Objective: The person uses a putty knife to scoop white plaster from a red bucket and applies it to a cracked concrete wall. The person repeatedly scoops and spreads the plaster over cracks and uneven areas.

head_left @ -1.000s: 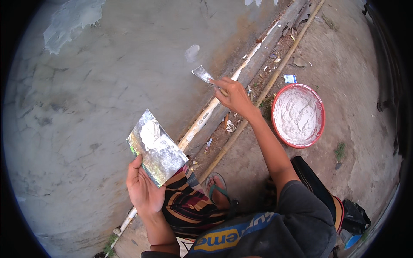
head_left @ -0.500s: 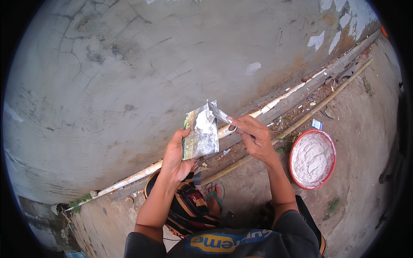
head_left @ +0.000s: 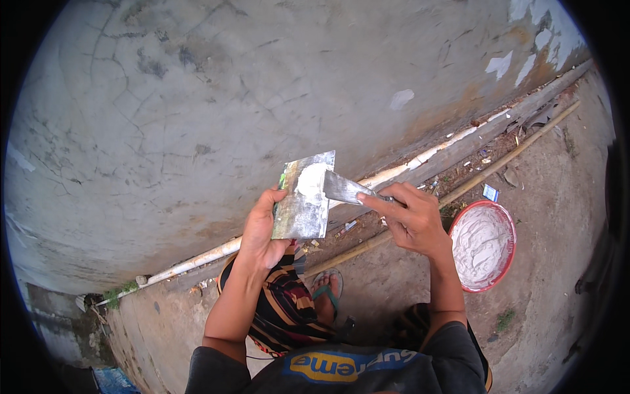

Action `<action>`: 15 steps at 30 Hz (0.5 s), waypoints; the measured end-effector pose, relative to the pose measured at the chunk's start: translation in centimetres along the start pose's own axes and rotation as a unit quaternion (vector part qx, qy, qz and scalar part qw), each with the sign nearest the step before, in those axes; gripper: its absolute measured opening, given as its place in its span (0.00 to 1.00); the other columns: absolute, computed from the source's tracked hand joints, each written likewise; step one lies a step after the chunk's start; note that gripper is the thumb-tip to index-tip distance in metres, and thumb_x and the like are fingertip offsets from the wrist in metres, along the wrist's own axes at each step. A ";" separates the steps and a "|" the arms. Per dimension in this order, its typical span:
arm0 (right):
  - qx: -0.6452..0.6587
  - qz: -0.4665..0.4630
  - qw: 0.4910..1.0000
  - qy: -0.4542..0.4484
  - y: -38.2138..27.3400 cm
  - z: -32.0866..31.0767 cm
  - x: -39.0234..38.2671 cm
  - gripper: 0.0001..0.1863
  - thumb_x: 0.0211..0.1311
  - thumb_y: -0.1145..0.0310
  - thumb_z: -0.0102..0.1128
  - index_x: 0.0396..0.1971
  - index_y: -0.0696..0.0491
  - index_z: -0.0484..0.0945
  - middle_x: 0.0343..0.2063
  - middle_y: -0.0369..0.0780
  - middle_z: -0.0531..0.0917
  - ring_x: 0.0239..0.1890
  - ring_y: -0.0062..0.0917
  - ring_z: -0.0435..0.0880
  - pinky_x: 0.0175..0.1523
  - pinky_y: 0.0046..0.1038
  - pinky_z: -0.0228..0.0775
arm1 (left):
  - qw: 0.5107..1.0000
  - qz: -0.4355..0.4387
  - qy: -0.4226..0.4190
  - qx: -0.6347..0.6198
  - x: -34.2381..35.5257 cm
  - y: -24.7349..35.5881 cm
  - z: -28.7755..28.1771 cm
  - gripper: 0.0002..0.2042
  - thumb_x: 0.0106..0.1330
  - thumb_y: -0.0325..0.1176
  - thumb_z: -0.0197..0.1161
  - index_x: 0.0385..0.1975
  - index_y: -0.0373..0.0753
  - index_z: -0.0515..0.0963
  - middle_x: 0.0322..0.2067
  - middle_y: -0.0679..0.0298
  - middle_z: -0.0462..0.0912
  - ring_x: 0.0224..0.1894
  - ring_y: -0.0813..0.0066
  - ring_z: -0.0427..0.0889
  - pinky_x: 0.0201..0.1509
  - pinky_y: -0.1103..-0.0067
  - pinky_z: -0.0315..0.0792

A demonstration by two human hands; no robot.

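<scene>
My left hand [head_left: 261, 226] grips a flat, smeared rectangular board [head_left: 298, 220] by its left and lower edge, thumb on top. A round dab of white putty [head_left: 312, 180] lies on the board's upper part. My right hand [head_left: 418, 220] is closed round the handle of a putty knife [head_left: 348, 189], a finger stretched along its metal blade. The blade's wide edge touches the right side of the putty. Most of the handle is hidden in my fingers.
A cracked grey wall [head_left: 216, 111] rises ahead, with a white pipe [head_left: 197, 264] along its foot. A bamboo pole [head_left: 492, 171] lies on the ground. To the right stands a red basin [head_left: 513, 262] of white putty, near a small blue-and-white packet [head_left: 490, 192].
The putty knife has swung from a tilted position at the board's upper right corner to lie flatter, its edge against the putty. My right hand has shifted right and slightly lower.
</scene>
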State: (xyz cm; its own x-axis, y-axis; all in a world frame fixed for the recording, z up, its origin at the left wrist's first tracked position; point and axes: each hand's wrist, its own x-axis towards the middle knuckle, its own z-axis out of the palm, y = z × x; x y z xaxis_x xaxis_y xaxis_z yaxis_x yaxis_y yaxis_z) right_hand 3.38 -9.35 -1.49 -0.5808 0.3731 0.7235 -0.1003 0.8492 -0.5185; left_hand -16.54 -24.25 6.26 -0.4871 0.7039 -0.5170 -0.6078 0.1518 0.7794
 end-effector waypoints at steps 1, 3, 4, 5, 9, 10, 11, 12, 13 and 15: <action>-0.005 0.002 1.000 -0.009 -0.3 -0.5 0.2 0.32 0.39 0.83 0.62 0.50 0.43 0.83 0.27 0.37 0.77 0.25 0.28 0.75 0.28 0.28 0.68 | 1.000 0.000 0.006 0.006 -0.1 0.0 0.0 0.17 0.68 0.38 0.52 0.52 0.36 0.70 0.45 0.60 0.81 0.46 0.68 0.83 0.52 0.66 0.77; -0.027 0.000 0.999 -0.028 -0.4 -0.9 0.0 0.32 0.38 0.84 0.61 0.49 0.44 0.84 0.26 0.38 0.78 0.24 0.29 0.75 0.28 0.28 0.67 | 1.000 0.002 0.015 0.017 -0.3 0.1 0.4 0.17 0.68 0.38 0.52 0.53 0.36 0.70 0.45 0.60 0.81 0.45 0.68 0.83 0.52 0.66 0.77; -0.043 -0.003 0.998 -0.037 -0.3 -1.0 -0.2 0.32 0.39 0.84 0.61 0.49 0.45 0.84 0.26 0.38 0.78 0.24 0.29 0.76 0.28 0.28 0.68 | 1.000 0.001 0.008 -0.010 -0.5 0.3 0.5 0.16 0.68 0.37 0.53 0.51 0.35 0.71 0.42 0.60 0.82 0.42 0.69 0.84 0.46 0.70 0.79; -0.061 -0.005 0.997 -0.045 -0.3 -1.2 -0.4 0.31 0.39 0.84 0.61 0.49 0.45 0.84 0.26 0.38 0.78 0.24 0.29 0.76 0.28 0.28 0.68 | 0.999 0.001 0.000 -0.036 -0.6 0.6 0.8 0.15 0.68 0.36 0.54 0.49 0.35 0.72 0.40 0.60 0.83 0.38 0.70 0.85 0.41 0.73 0.82; 0.003 0.031 0.999 -0.017 0.9 -0.6 -1.4 0.30 0.42 0.82 0.61 0.50 0.43 0.82 0.28 0.36 0.77 0.27 0.28 0.76 0.28 0.29 0.69 | 0.997 0.012 0.026 -0.078 -0.9 0.8 1.4 0.13 0.68 0.35 0.54 0.47 0.34 0.73 0.37 0.59 0.84 0.33 0.71 0.87 0.34 0.78 0.84; 0.022 0.039 0.999 0.010 1.0 -0.7 -1.0 0.30 0.42 0.82 0.61 0.50 0.44 0.83 0.29 0.37 0.78 0.27 0.28 0.76 0.29 0.29 0.70 | 0.997 0.010 0.019 -0.078 -0.9 0.9 1.4 0.13 0.68 0.34 0.54 0.47 0.34 0.73 0.36 0.59 0.84 0.33 0.72 0.87 0.34 0.78 0.84; 0.038 0.052 0.997 0.037 0.9 -0.8 -1.0 0.31 0.41 0.83 0.60 0.50 0.44 0.83 0.30 0.37 0.78 0.27 0.28 0.77 0.29 0.29 0.70 | 0.997 0.002 0.011 -0.078 -0.8 0.9 1.4 0.13 0.68 0.34 0.54 0.46 0.34 0.73 0.36 0.59 0.84 0.33 0.72 0.87 0.34 0.78 0.84; 0.044 0.041 0.997 0.047 0.9 -0.8 -0.7 0.31 0.41 0.83 0.60 0.50 0.44 0.83 0.30 0.37 0.78 0.27 0.28 0.77 0.29 0.28 0.70 | 0.997 -0.006 0.003 -0.077 -0.7 0.7 1.4 0.12 0.68 0.34 0.54 0.46 0.34 0.73 0.36 0.59 0.84 0.33 0.72 0.87 0.35 0.78 0.84; 0.049 0.029 0.997 0.057 0.7 -0.4 0.0 0.32 0.40 0.83 0.59 0.51 0.44 0.82 0.30 0.37 0.78 0.28 0.28 0.77 0.29 0.28 0.70 | 0.997 -0.011 0.004 -0.072 -0.7 0.6 1.5 0.12 0.68 0.34 0.54 0.46 0.34 0.73 0.36 0.59 0.84 0.33 0.72 0.87 0.34 0.78 0.84; 0.036 0.008 0.997 0.070 0.0 0.3 0.8 0.33 0.39 0.83 0.59 0.51 0.43 0.82 0.31 0.37 0.78 0.27 0.28 0.77 0.29 0.27 0.70 | 0.998 -0.016 0.007 -0.059 -1.1 0.7 1.9 0.11 0.68 0.33 0.54 0.45 0.34 0.73 0.35 0.60 0.84 0.32 0.72 0.87 0.34 0.78 0.85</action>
State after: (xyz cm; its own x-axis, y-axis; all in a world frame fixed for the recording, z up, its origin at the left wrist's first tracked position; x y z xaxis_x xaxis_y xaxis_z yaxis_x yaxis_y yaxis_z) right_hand 2.64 -9.19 -1.05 -0.4655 0.4389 0.7686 -0.1520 0.8159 -0.5579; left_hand -15.20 -23.60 8.05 -0.4733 0.6906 -0.5469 -0.6934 0.0908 0.7148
